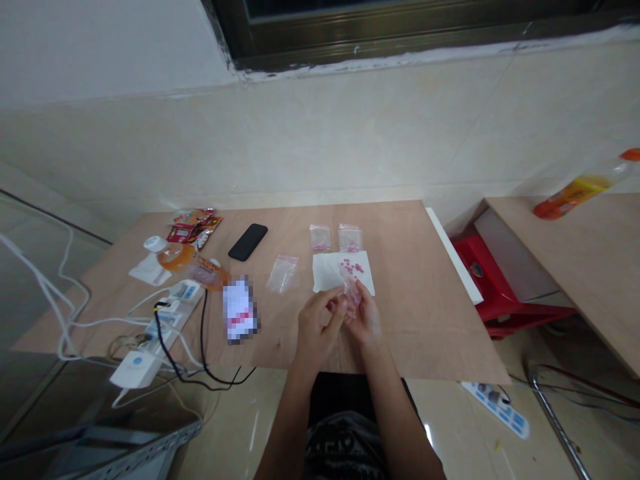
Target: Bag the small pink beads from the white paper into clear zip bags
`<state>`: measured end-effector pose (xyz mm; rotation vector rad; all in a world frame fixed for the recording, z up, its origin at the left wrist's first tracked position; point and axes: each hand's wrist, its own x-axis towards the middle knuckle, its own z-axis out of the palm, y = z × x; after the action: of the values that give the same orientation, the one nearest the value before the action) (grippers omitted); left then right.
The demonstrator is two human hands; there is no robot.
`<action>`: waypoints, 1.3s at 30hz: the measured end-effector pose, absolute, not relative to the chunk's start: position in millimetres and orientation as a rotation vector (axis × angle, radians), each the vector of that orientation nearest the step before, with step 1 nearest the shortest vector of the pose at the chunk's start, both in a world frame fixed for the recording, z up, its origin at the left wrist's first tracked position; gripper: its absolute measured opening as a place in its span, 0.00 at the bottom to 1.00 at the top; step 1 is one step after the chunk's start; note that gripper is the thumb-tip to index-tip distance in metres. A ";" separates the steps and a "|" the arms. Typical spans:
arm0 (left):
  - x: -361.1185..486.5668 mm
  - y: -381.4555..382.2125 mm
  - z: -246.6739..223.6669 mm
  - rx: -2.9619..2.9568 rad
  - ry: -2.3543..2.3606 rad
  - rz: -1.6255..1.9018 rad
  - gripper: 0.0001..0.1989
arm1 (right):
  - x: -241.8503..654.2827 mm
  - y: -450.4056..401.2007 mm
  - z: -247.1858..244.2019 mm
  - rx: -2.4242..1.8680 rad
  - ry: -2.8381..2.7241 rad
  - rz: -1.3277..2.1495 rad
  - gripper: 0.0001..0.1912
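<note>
Both hands meet at the front edge of a white sheet of paper [326, 272]. Between them is a small clear plastic bag [353, 292] with pink bits inside. My right hand [367, 319] grips the bag from the right, and my left hand [320, 321] has its fingers closed at the bag's left side. Small pink pieces [354, 268] lie scattered on the paper. Behind the paper are two clear bags, a left one [320, 238] and a right one [350, 238], each with pink pieces at the bottom. A flat clear zip bag [283, 274] lies to the left.
On the left are a black phone [248, 242], a lit phone [241, 310], an orange drink bottle [193, 265], snack packets [194, 225] and a white power strip [157, 333] with cables. A red stool [480, 267] stands right of the table, beside another table holding a bottle [575, 195].
</note>
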<state>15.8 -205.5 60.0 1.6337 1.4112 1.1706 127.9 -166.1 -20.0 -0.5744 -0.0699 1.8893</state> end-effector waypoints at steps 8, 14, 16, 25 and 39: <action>11.7 -198.1 50.7 1.627 1.598 1.160 0.11 | 126.1 -164.9 -19.6 -0.626 0.026 1.831 0.10; 10.7 -198.5 48.9 1.668 1.628 1.164 0.09 | 124.2 -165.2 -19.1 -0.713 0.017 1.840 0.10; 9.8 -198.7 49.7 1.675 1.650 1.162 0.09 | 123.0 -165.5 -20.5 -0.720 0.006 1.824 0.10; 6.6 -199.8 51.2 1.802 1.857 1.081 0.09 | 115.2 -165.4 -24.9 -0.815 -0.087 1.687 0.14; -12.0 -196.6 48.8 1.485 1.643 0.930 0.12 | 124.0 -167.7 -25.0 -0.954 -0.299 1.458 0.18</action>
<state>-12.0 -196.6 48.8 1.4847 1.6432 0.9304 124.0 -167.7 -25.0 -0.9539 -0.2990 1.4579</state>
